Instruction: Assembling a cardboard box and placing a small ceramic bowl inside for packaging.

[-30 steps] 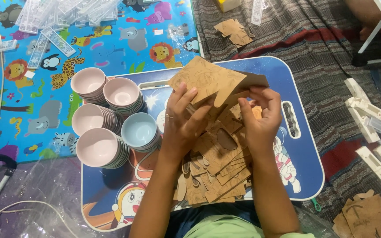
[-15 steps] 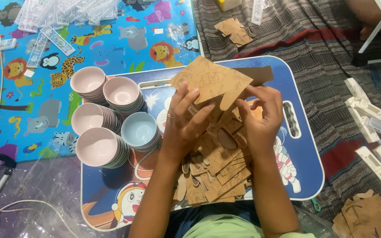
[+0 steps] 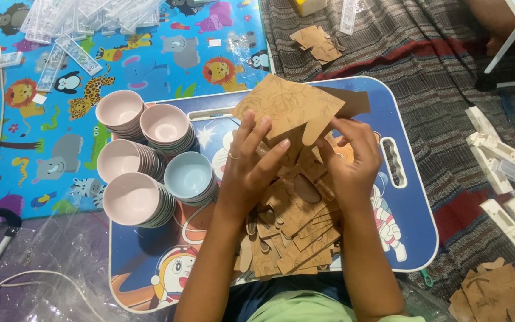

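Note:
My left hand and my right hand both hold a thin brown laser-cut board with engraved line drawings, tilted up over the middle of a blue cartoon lap tray. My left fingers press its lower left part, my right fingers pinch its lower right edge. Under my hands lies a heap of cut-out brown board pieces on the tray. A darker brown board sticks out behind the held one.
Stacks of pink bowls and one stack of blue bowls fill the tray's left side. A colourful animal mat lies left, clear plastic strips at top left, white plastic parts and loose brown pieces on the striped rug right.
The held board has shifted slightly and my fingers have adjusted their grip on it. Everything else stays where it was.

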